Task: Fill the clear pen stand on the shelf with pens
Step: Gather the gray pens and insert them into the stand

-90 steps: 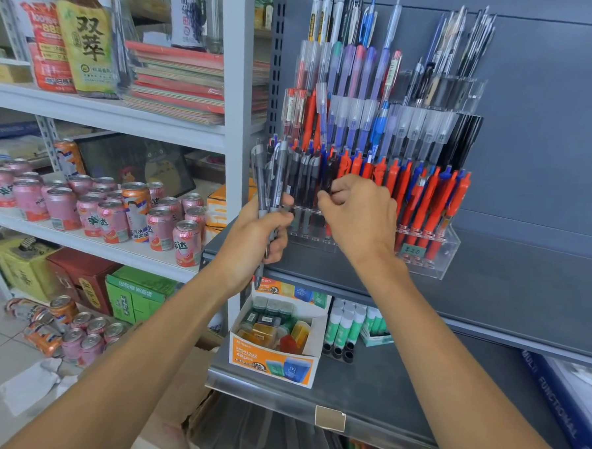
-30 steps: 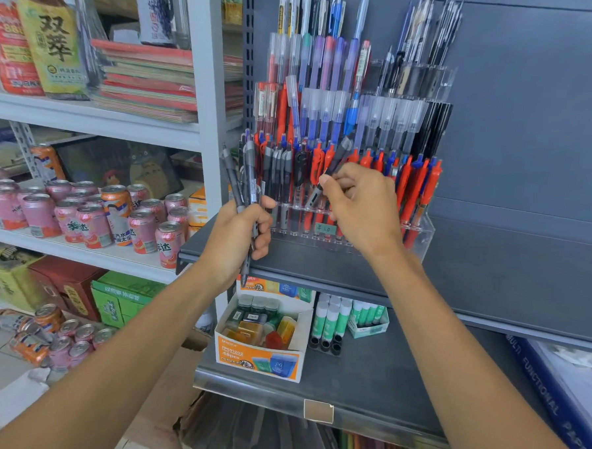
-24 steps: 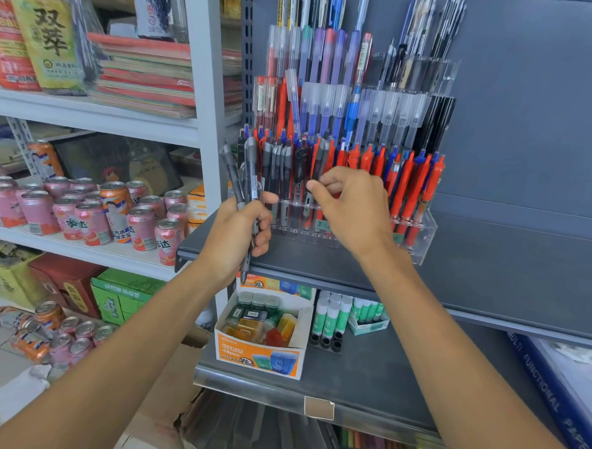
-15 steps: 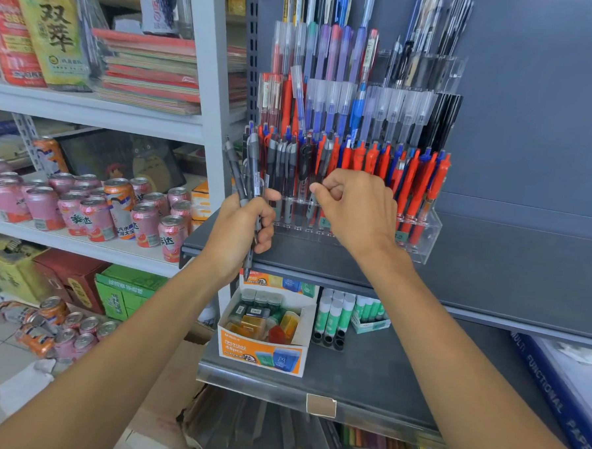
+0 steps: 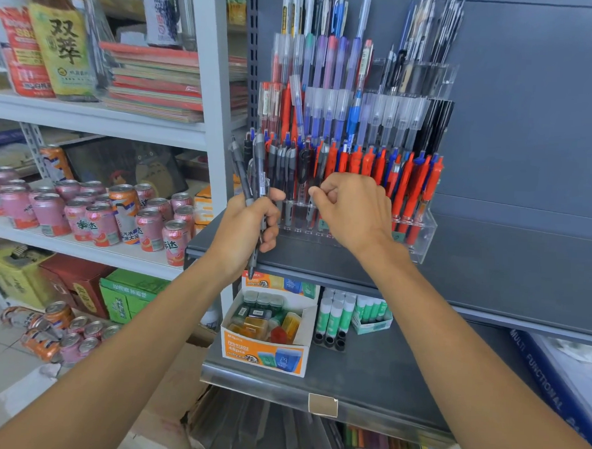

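R hand: fingers curled, thumb + index pinching a grey pen in the stand's front row. Pen near upright; lower end looks to be in a slot, can't tell if fully down.
L hand: closed round a bundle of dark pens, clip ends up, tips down. It sits just left of the stand, near the R hand.
Pen stand: clear, tiered, on the dark grey shelf against the back panel. Front row has dark pens at left and red pens at right; upper tiers are packed.
Step (my read): seating one pen, more to come from the bundle.
Doing it well: keep the pinch low on the barrel, pen vertical, and push straight down till it bottoms out. Let go only then. Keep the L hand close so the next pick is short.
Risk: knuckles brush neighbouring pens and tip them; loose L grip drops the bundle.
Further out: eraser box + glue sticks on the shelf below, soda cans on the rack at left.
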`<state>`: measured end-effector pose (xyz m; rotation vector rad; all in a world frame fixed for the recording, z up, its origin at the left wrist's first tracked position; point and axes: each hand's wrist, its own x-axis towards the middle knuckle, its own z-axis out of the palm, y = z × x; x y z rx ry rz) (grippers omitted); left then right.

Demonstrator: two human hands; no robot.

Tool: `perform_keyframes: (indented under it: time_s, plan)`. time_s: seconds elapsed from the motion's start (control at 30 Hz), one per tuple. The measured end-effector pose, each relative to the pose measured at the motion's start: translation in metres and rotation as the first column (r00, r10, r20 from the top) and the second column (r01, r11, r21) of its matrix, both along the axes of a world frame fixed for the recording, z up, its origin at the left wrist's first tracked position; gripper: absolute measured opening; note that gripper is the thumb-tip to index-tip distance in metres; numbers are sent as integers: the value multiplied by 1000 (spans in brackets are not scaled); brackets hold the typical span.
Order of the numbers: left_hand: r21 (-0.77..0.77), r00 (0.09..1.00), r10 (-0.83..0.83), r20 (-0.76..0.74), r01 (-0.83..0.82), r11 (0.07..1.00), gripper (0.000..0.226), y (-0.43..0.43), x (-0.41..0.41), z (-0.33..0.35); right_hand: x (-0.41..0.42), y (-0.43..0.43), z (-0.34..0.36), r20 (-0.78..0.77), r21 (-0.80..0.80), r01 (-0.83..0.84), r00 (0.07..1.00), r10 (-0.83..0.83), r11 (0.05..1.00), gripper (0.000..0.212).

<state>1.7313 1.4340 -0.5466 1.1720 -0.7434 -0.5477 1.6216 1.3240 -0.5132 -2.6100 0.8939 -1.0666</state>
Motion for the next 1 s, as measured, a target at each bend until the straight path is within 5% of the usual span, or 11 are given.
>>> perform_keyframes:
  time_s: [0.3,0.47,0.77,1.0]
  plan:
    - [1,1000,-7,-1,7,1000,35,4,9,-3,3,4,-6,-32,1,60,998,-60,998,29]
    - [8,1000,2,2,-2,1000,26,8,12,-5,2,5,-5,135,100,0,991,-14,995,21]
    - [9,1000,-14,-3,14,1000,27,10,10,-8,-6,6,-8,70,67,34,997,-39,997,20]
    - [19,989,-128,-70,129,991,13,13,2,-9,-25,-1,-26,274,143,-125,958,82,982,17]
